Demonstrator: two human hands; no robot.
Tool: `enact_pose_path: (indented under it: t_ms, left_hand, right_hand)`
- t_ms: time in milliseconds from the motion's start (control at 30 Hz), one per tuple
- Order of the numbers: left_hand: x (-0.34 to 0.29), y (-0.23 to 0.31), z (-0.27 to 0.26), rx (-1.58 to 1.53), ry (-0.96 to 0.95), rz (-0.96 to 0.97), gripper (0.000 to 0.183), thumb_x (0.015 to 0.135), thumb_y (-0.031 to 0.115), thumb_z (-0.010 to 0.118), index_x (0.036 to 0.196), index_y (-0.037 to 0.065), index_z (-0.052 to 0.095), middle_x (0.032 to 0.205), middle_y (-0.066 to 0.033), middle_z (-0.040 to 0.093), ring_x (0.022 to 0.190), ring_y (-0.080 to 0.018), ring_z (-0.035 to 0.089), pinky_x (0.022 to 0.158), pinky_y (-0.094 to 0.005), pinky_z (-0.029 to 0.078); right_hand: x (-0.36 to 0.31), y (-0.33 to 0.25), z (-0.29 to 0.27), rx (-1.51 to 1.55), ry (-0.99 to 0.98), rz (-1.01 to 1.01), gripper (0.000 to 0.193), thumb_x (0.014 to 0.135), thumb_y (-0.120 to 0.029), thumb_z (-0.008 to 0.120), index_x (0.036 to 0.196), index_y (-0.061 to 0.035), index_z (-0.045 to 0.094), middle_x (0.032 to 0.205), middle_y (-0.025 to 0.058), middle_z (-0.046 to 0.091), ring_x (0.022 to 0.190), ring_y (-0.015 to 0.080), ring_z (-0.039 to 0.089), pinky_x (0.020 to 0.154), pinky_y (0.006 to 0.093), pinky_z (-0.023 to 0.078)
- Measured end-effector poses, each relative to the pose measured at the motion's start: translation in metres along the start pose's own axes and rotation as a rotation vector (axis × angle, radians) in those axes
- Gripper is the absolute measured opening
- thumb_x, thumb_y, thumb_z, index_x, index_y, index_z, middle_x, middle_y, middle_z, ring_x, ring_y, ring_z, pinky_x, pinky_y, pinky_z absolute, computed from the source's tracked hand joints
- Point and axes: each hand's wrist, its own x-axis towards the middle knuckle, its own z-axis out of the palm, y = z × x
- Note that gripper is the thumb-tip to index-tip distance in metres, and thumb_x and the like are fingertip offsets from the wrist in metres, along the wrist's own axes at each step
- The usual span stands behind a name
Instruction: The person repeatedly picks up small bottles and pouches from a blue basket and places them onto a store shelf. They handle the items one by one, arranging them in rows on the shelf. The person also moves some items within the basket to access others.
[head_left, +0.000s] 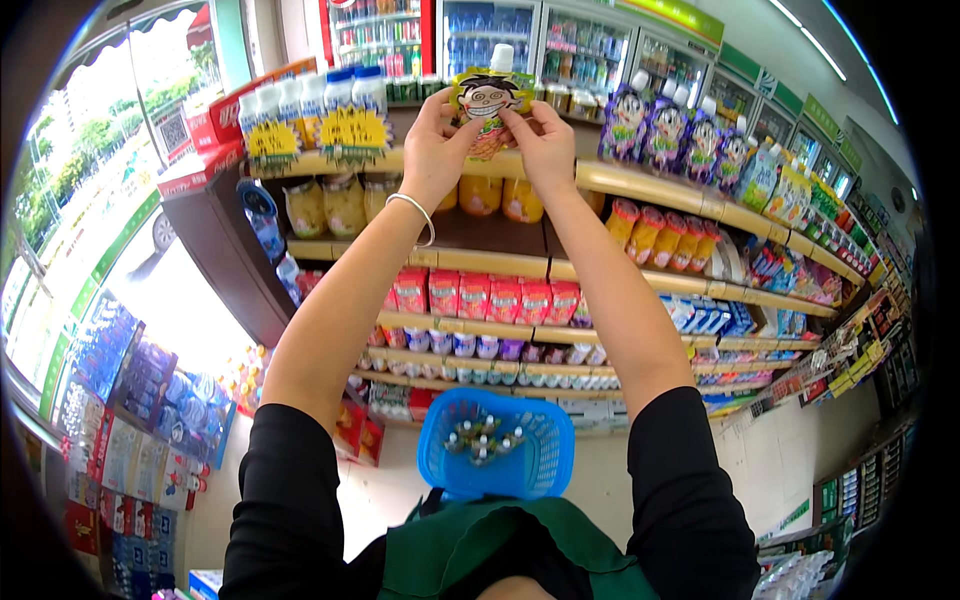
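Found 1 yellow-green soft-film pouch (488, 97) with white cylindrical cap (502, 58) at upper centre of frame, pinched at the sides by bare left hand (435, 148) and bare right hand (545, 146), judged light, squeezable, slippery, best held by those edges.

pouch (487, 97) partly under thumbs (516, 124), capped items (482, 450) indistinct

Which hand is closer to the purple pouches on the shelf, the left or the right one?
Right. The right hand is to the left of the purple pouches, apart from them; the left hand is farther left, across the cartoon-face pouch that both hold.
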Motion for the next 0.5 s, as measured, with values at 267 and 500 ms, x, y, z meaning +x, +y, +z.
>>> enact_pose_path:
  t_ms: [267,500]
  left_hand:
    - [-0.155,-0.017,0.004,0.087,-0.201,-0.387,0.026,0.087,0.017,0.068,0.108,0.002,0.062,0.078,-0.0043,0.065,0.066,-0.0085,0.057,0.058,-0.0258,0.045]
    - [-0.296,-0.09,0.011,0.261,-0.372,-0.603,0.029,0.087,0.021,0.071,0.104,0.0,0.061,0.074,-0.0064,0.067,0.066,-0.0114,0.063,0.057,-0.0265,0.048]
  right_hand:
    - [-0.165,0.003,-0.054,-0.112,-0.052,0.27,0.015,0.084,-0.009,0.07,0.094,0.0019,0.066,0.072,0.0006,0.059,0.065,0.0075,0.061,0.058,0.0225,0.046]
    - [-0.306,0.04,-0.103,-0.462,-0.169,0.417,0.015,0.082,-0.013,0.071,0.089,-0.0003,0.067,0.079,0.0106,0.061,0.067,0.0191,0.062,0.06,0.0308,0.047]
